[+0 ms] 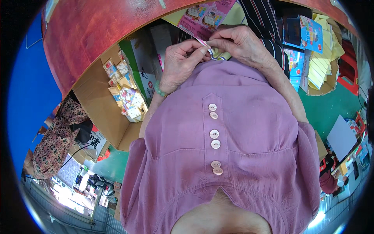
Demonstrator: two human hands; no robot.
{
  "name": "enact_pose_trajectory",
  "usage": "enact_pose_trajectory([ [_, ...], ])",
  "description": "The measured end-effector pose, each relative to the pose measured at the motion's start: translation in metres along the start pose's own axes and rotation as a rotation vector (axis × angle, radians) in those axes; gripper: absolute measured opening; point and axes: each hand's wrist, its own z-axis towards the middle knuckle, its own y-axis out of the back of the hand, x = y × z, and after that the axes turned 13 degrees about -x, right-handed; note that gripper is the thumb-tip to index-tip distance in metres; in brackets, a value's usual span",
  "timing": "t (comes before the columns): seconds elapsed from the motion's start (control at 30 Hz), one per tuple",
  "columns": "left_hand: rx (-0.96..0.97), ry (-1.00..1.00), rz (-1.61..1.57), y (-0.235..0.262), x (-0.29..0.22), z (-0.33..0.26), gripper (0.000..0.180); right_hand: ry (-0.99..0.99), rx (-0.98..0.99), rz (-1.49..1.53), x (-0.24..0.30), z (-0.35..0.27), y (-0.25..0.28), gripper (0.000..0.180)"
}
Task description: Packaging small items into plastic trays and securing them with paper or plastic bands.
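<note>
Plainly, printed characters and pictures are covering the pink sheet (207,17) at the far middle. Both forearms are reaching far and angling inward. Nearly closed, the left hand (181,60) and right hand (245,45) are pinching a narrow pink-and-white strip (203,42) between them, just near of the sheet.

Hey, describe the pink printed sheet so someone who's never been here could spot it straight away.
Find the curved red table along the picture's top. By its edge, just above the person's left hand and right hand, is a printed sheet. It's bright pink with pale pictured panels, unlike the yellow sheets farther right.
</note>
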Motion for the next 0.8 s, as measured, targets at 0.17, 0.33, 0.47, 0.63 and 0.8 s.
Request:
enact_pose_trajectory([
  [0.17, -0.033, 0.049, -0.074, 0.006, 0.004, -0.006, 0.013, -0.049, -0.043, 0.06, -0.005, 0.004, 0.0, 0.017],
  [0.33, -0.042, 0.049, -0.074, 0.003, 0.004, -0.001, 0.016, 0.109, -0.035, -0.076, 0.004, 0.004, -0.004, 0.015],
  [0.47, -0.127, 0.058, -0.019, 0.005, 0.01, 0.0, 0.02, 0.087, -0.155, 0.019, -0.003, 0.004, 0.001, 0.014],
  [0.63, -0.236, 0.123, -0.091, 0.008, 0.014, -0.002, 0.02, -0.082, -0.376, 0.271, -0.033, 0.009, 0.031, 0.014],
  [0.8, -0.287, 0.198, -0.108, 0.013, 0.018, -0.003, 0.018, -0.209, -0.643, 0.496, -0.028, 0.008, 0.066, 0.01],
])
